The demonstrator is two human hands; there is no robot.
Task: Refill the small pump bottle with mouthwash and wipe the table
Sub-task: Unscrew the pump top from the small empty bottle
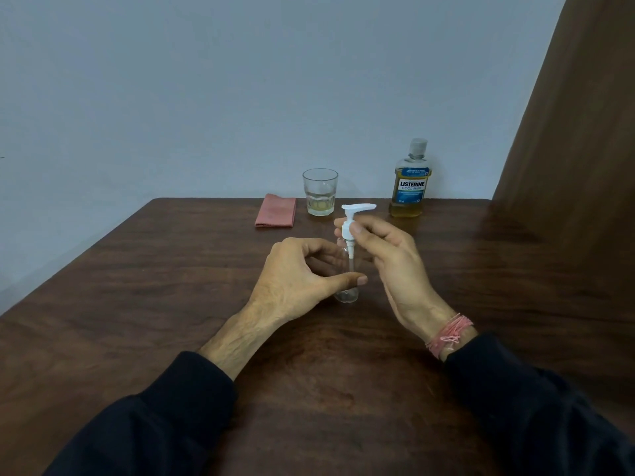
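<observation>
While the left hand (295,273) curled its fingers round the clear pump bottle (347,290) on the table (137,304), the right hand (388,255) pinched the white pump head (354,218). It stood raised above the neck.

We see dim, even, bluish light, with soft shadows under both hands on the table (171,304); edges bend and everything looks slightly soft.

A dark brown wood grain is shown across the table (171,304). At upper centre, a pink cloth (276,210) and a clear glass (320,192) of pale yellow liquid are seen. At upper right, amber mouthwash is held in a blue-labelled bottle (411,180). The pump (354,221) is white, its small bottle (347,286) clear. Black sleeves (165,413) and a pink thread wristband (448,334) are worn.
</observation>
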